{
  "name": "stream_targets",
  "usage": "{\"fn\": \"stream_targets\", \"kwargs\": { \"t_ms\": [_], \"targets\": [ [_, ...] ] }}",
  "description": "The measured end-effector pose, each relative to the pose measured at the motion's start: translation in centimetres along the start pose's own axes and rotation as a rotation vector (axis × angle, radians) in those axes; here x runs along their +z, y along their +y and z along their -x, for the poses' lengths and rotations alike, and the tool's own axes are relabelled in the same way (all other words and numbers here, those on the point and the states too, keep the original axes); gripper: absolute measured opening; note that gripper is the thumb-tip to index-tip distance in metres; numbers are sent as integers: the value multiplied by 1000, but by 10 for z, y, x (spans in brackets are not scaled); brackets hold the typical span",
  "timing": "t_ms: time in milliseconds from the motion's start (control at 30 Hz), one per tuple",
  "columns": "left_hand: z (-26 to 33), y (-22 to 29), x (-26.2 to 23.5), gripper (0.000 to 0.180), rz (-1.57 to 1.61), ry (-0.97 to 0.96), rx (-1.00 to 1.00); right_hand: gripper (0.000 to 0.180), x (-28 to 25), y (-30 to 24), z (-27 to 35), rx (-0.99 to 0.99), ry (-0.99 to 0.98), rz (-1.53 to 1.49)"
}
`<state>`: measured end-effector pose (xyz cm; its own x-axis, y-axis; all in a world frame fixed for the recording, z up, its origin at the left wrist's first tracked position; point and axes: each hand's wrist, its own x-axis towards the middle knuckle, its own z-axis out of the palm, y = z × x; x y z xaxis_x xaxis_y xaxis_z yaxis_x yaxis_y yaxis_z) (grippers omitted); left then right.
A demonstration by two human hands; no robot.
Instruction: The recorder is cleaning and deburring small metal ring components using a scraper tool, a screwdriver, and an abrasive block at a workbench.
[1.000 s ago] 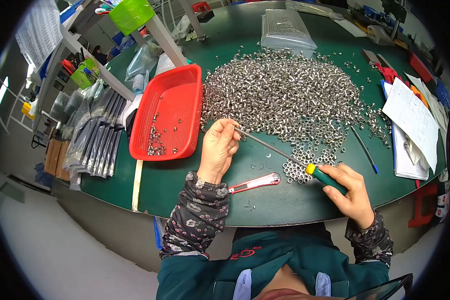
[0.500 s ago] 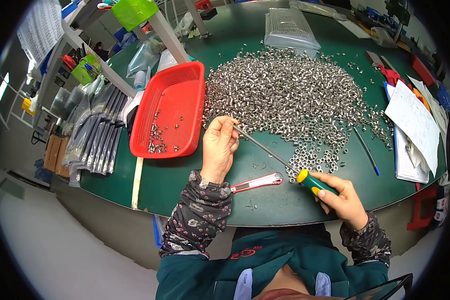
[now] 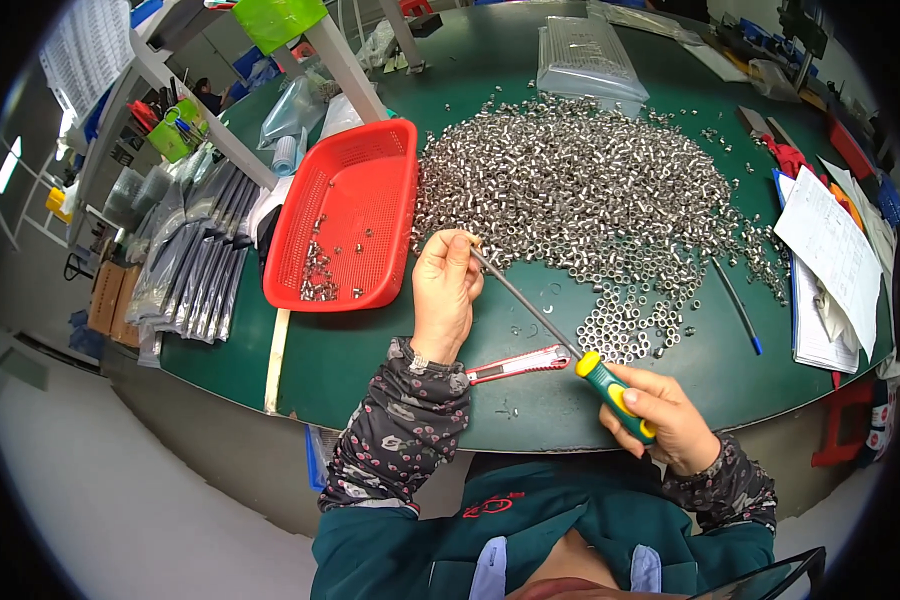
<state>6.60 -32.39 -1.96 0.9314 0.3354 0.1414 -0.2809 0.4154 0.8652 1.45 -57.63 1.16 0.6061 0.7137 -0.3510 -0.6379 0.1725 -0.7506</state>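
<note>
**One long tool [image 3: 598, 377], held at both ends**

The green table [image 3: 320, 370] spreads under everything. A broad heap [image 3: 580, 180] of small metal pieces covers its middle. Left of the heap, a red basket [image 3: 365, 175] has some pieces scattered inside; papers [image 3: 830, 240] lie at the far right. The tool slants over the near side of the table, its green-and-yellow handle toward the person. The right hand [image 3: 670, 415] is wrapped round that handle. The left hand [image 3: 442, 300] is closed in a pinch at the tip; whether a small piece sits there too, I cannot tell. Beneath lies a red-and-white utility knife [image 3: 520, 364], and a slim pen [image 3: 740, 310] rests beside the loose rings [image 3: 625, 320].
</note>
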Motion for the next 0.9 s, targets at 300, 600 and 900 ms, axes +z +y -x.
{"fn": "stream_targets", "kwargs": {
  "t_ms": [300,600,900],
  "targets": [
    [1,1,-9,21,191,8,-164,44,-1,-1,-15,-866,451,1825],
    [0,2,-1,22,65,0,3,46,9,4,-8,116,-201,-110],
    [1,8,-7,26,159,2,-129,50,6,-2,-16,-835,401,1860]
  ]
}}
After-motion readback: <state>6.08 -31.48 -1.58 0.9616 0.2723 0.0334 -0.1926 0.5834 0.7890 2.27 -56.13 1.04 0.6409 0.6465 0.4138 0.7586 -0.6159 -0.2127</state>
